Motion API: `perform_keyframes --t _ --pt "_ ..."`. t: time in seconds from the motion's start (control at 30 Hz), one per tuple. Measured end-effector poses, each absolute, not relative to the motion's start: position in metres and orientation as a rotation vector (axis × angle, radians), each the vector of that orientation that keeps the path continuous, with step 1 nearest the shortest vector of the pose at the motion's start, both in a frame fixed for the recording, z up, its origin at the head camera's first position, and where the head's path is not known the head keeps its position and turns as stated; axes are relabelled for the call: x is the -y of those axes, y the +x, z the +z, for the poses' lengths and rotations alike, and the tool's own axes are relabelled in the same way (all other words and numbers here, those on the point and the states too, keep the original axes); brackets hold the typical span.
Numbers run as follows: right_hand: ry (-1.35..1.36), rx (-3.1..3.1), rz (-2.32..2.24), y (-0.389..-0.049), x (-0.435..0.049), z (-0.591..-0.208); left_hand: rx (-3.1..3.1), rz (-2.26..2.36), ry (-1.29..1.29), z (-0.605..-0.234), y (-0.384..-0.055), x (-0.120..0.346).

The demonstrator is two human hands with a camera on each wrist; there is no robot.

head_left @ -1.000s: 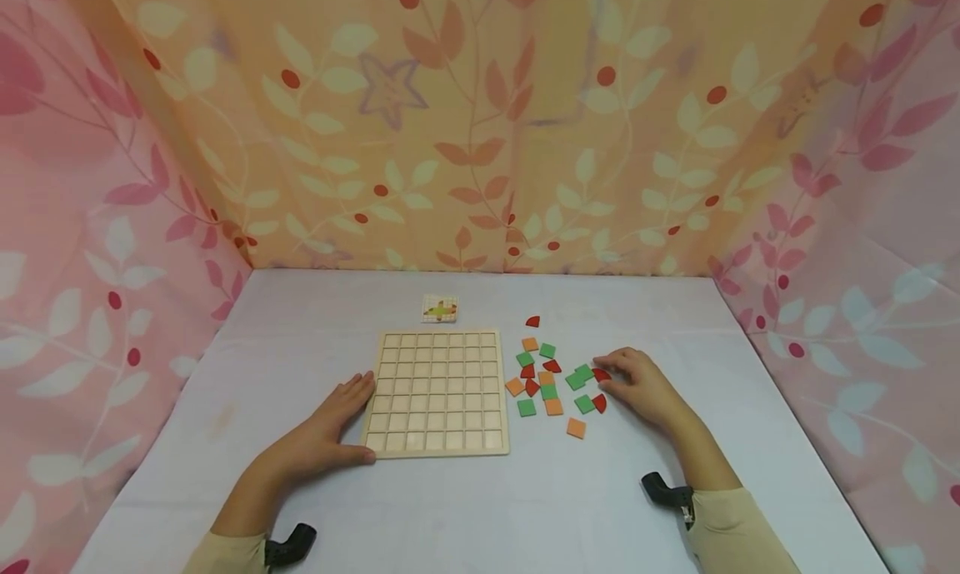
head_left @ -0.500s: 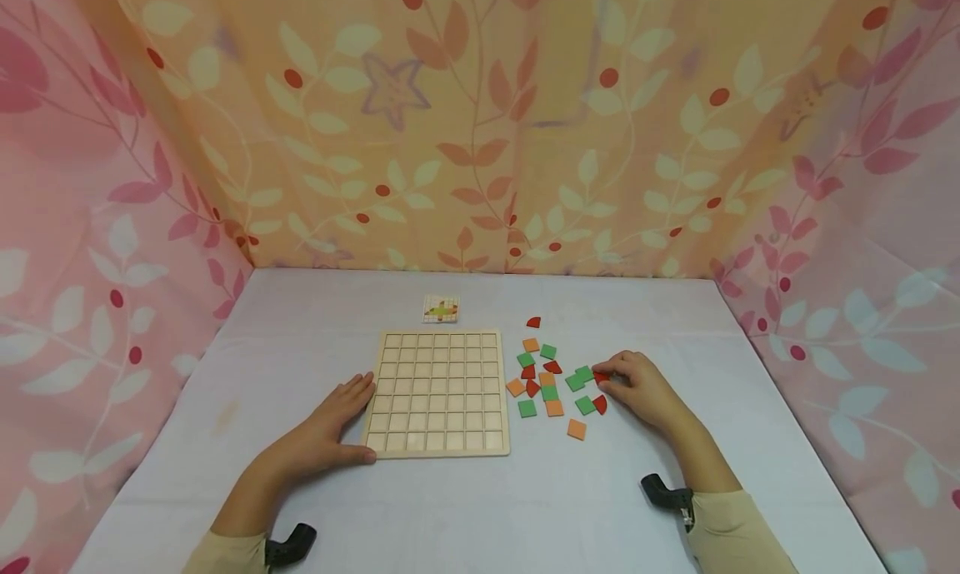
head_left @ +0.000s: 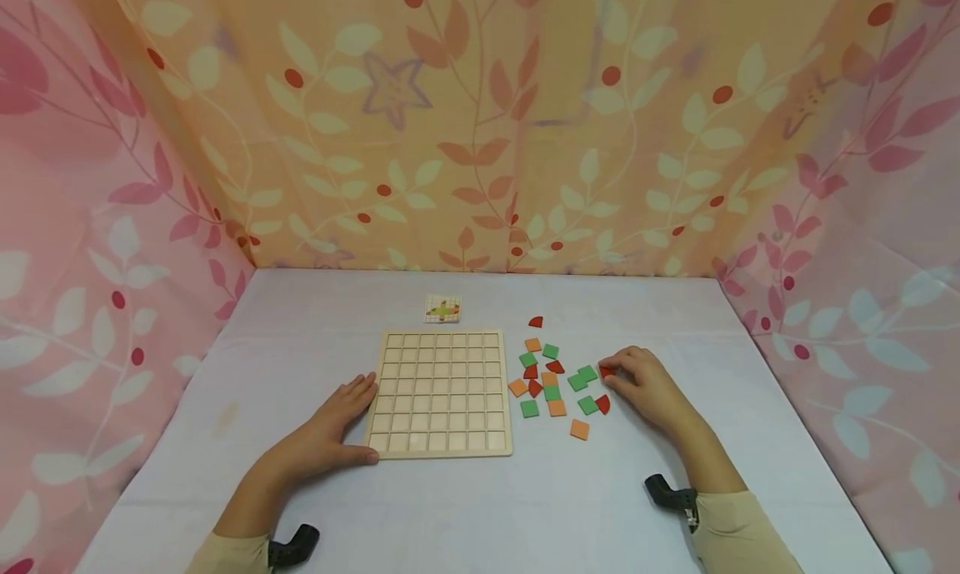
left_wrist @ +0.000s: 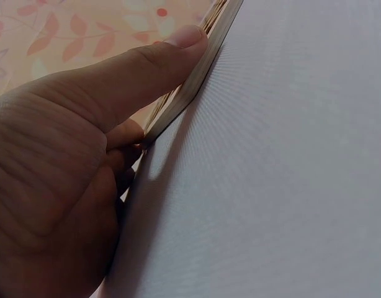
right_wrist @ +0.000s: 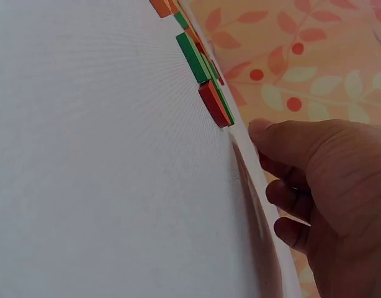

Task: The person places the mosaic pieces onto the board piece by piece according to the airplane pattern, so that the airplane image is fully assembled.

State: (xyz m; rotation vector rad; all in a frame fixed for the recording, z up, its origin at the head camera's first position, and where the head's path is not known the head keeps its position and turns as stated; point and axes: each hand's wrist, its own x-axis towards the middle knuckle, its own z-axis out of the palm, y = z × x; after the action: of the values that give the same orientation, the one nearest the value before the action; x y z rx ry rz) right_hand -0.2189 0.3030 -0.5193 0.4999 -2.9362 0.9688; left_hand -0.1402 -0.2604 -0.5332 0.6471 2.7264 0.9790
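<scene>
A pale wooden grid board (head_left: 439, 454) lies left of the table's middle. Against its left edge rest the fingers of my left hand (head_left: 322, 432), fairly straight, with the thumb at the near-left corner. The left wrist view shows that thumb (left_wrist: 159, 62) pressed along the board's rim (left_wrist: 193, 87). Right of the loose tiles, my right hand (head_left: 648, 391) pinches a red quarter-round tile (head_left: 606, 372) between thumb and forefinger. In the right wrist view the thumb hides this tile. Beside the right hand lie green square tiles (head_left: 587, 406) and another red quarter-round tile (head_left: 603, 404).
Between board and right hand are scattered several orange square tiles (head_left: 580, 429), green squares and red quarter-rounds. One red quarter-round (head_left: 536, 321) lies farther back. Behind the board is a small pattern card (head_left: 443, 309). Patterned curtains (head_left: 480, 141) enclose the white table (head_left: 450, 516).
The right thumb and forefinger have closed on the red quarter-round tile and shifted it slightly away from the green tiles. My left hand stays at the board.
</scene>
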Motion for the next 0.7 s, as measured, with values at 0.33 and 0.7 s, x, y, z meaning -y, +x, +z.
perform_keyframes --t 0.33,0.7 --pt "0.486 2.900 0.998 -0.214 -0.285 -0.491 -2.717 0.994 0.631 -0.533 -0.139 0.259" --pt "0.597 2.836 1.009 -0.217 -0.247 -0.464 -2.715 0.981 0.607 -0.532 -0.140 0.259"
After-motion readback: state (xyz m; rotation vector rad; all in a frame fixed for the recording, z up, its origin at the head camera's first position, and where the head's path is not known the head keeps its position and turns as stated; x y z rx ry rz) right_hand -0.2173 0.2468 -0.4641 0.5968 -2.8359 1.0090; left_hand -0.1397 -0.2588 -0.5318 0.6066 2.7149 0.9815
